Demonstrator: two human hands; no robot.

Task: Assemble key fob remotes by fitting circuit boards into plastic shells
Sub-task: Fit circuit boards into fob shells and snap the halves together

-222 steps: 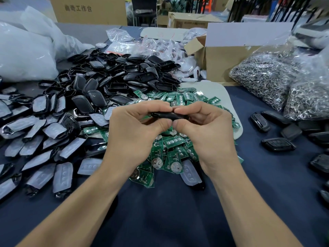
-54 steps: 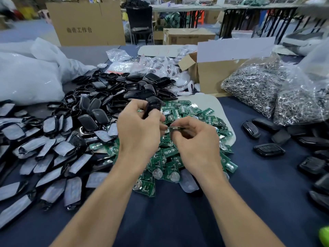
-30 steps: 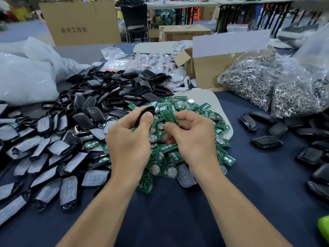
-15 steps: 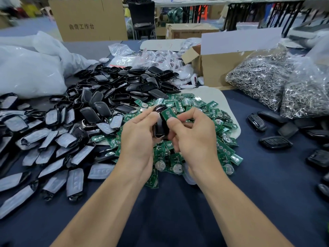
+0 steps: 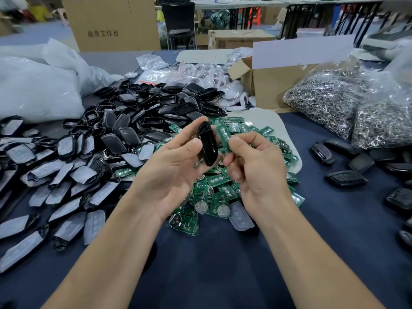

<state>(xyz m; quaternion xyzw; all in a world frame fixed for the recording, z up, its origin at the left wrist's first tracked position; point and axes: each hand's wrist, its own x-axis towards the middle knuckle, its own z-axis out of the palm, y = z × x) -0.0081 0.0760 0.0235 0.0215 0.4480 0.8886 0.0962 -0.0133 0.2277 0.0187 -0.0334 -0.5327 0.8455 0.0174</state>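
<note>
**Board beside the shell, not yet seated**

At the far left, padded shell halves [image 5: 66,175] lie spread over the table [image 5: 223,270], and next to them is a heap of loose shells [image 5: 142,117], all waiting for boards. At centre the left hand [image 5: 176,168] holds one black shell [image 5: 207,143] on edge, with the thumb pressed on its near side and the fingers curled behind it. Just to its right, the right hand [image 5: 258,168] pinches a green circuit board [image 5: 224,137] between thumb and forefinger. The board is close beside the shell and looks apart from it (whether an edge touches cannot be told). Under both hands is the pile of boards [image 5: 211,195]. Further right, a small group of closed fobs [image 5: 345,178] rests on the cloth.

Judging by this, the current unit is only at the fitting step: the board has to go into the shell, which must then be closed. A few fobs look finished, and far more parts are unassembled.
</note>
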